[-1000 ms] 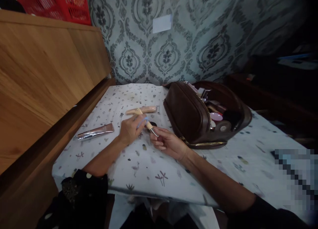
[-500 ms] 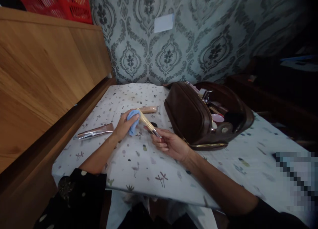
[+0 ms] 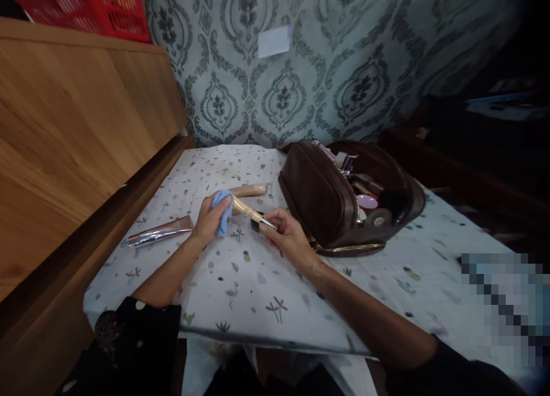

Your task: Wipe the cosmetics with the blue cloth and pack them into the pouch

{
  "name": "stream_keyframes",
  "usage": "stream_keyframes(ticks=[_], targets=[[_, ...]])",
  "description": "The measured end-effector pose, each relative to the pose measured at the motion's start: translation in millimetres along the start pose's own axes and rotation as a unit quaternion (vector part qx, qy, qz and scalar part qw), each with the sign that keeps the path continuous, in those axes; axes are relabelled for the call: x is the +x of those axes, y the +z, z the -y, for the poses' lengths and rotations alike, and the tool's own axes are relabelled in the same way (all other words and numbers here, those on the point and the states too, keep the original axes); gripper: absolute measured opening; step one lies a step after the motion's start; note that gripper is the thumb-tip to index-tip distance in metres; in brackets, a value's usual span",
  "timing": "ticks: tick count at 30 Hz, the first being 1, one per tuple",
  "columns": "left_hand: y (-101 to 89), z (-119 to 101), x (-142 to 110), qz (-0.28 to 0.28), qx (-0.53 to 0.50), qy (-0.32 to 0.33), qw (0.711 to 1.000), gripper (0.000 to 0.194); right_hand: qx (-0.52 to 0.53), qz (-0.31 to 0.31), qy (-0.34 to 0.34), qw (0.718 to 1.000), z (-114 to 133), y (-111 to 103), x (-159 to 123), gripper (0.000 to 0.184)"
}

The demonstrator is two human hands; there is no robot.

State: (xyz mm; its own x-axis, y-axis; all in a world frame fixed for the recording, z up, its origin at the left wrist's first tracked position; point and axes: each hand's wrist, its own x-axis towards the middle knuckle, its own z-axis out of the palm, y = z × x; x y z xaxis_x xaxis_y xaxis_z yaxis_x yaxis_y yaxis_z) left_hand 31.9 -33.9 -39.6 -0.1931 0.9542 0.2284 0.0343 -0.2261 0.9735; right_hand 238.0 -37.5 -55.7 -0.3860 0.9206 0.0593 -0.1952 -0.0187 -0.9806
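Note:
My left hand (image 3: pixel 206 223) is closed on a folded blue cloth (image 3: pixel 222 214), which wraps one end of a slim cream-yellow tube (image 3: pixel 246 208) with a silver end. The fingers of my right hand (image 3: pixel 293 241) pinch that silver end, so the tube spans both hands above the table. Behind it lies a beige tube (image 3: pixel 253 189), partly hidden by the cloth. A small dark round item (image 3: pixel 255 225) shows just under the held tube. Left of my left hand, a shiny rose-and-silver tube (image 3: pixel 161 231) lies flat.
A brown cosmetic bag (image 3: pixel 318 195) stands unzipped to the right, with several make-up items inside. A patterned white cloth (image 3: pixel 232 316) covers the table. The wooden cabinet (image 3: pixel 86 98) borders the left side, with a red basket (image 3: pixel 124 12) on top. Patterned wallpaper (image 3: pixel 283 98) rises behind.
My right hand's fingers have shifted up along the silver end, and the held tube lies closer to level. The whole view has swung slightly, moving things leftward in it.

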Motion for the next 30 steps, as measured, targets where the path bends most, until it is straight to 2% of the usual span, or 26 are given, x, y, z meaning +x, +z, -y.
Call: stream_keyframes(ticks=[4, 7, 10, 15, 18, 21, 24, 27, 30], targets=[[2.7, 3, 0, -0.020, -0.007, -0.012, 1.000, 0.040, -0.101, -0.041, -0.105, 0.988, -5, -1, 0, 0.025], [5.5, 4, 0, -0.032, -0.026, -0.028, 0.999, 0.040, -0.127, -0.073, -0.135, 0.980, -6, -2, -1, 0.024], [7.0, 2, -1, -0.029, -0.042, -0.030, 0.998, 0.039, -0.099, -0.074, -0.097, 0.988, -3, -4, -1, 0.029], [4.4, -5, -4, 0.021, -0.041, -0.011, 0.999, 0.036, -0.037, -0.034, 0.018, 0.999, -2, -7, 2, 0.051], [2.1, -5, -4, 0.028, -0.034, -0.002, 0.999, 0.035, -0.003, -0.017, 0.065, 0.998, -3, -6, 4, 0.053], [1.1, -1, -2, -0.004, -0.033, -0.008, 0.999, 0.037, 0.039, -0.017, 0.060, 0.997, -1, -3, 5, 0.053], [0.8, 6, 2, -0.035, -0.034, -0.025, 0.998, 0.040, 0.063, -0.024, 0.021, 0.997, 1, -2, 5, 0.054], [0.7, 11, 4, -0.032, -0.033, -0.027, 0.999, 0.040, 0.046, -0.032, -0.014, 0.998, 0, -2, 5, 0.050], [0.4, 12, 5, -0.023, -0.031, -0.021, 0.999, 0.040, 0.033, -0.037, -0.014, 0.999, -1, -3, 5, 0.046]])
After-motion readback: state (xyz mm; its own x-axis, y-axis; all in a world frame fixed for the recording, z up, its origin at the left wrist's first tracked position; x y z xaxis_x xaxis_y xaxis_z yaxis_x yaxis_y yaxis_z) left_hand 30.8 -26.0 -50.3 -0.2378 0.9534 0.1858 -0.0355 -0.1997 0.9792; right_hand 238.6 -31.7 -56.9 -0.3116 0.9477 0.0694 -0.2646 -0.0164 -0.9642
